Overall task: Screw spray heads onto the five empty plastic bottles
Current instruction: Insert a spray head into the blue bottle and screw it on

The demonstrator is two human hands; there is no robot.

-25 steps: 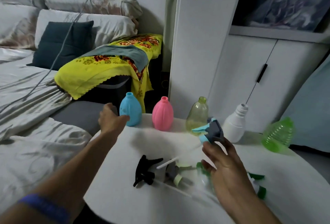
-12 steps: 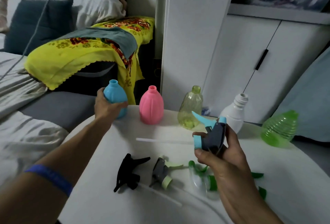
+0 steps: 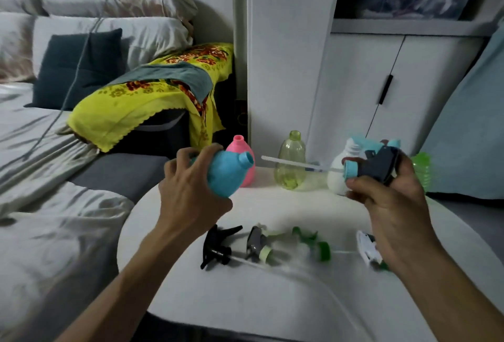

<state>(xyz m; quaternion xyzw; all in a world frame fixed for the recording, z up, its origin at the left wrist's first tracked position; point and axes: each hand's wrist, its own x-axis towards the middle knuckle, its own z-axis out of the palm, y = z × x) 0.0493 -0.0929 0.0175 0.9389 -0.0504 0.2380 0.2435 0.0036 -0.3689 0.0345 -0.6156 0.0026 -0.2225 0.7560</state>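
Observation:
My left hand (image 3: 188,194) holds the blue bottle (image 3: 229,173) above the table, tilted with its open neck pointing right. My right hand (image 3: 387,199) grips a grey and blue spray head (image 3: 373,164); its white dip tube (image 3: 297,163) points left toward the bottle's neck, a short gap away. On the white round table (image 3: 272,300) stand a pink bottle (image 3: 244,148), a clear yellow bottle (image 3: 290,161), a white bottle (image 3: 338,175) and a green bottle (image 3: 421,169), all without heads. Loose spray heads lie in front: black (image 3: 218,246), grey with pale green collar (image 3: 257,244), green (image 3: 313,243), white (image 3: 366,247).
A bed with grey sheets (image 3: 54,205) lies left of the table. A yellow flowered cloth (image 3: 152,98) covers something dark behind the bottles. White cabinets (image 3: 354,82) stand at the back right, and a pale blue cushion (image 3: 469,137) leans at the right.
My left hand lifted the blue bottle off the table and tilted it toward the right. My right hand turned the spray head so its tube points left at the bottle.

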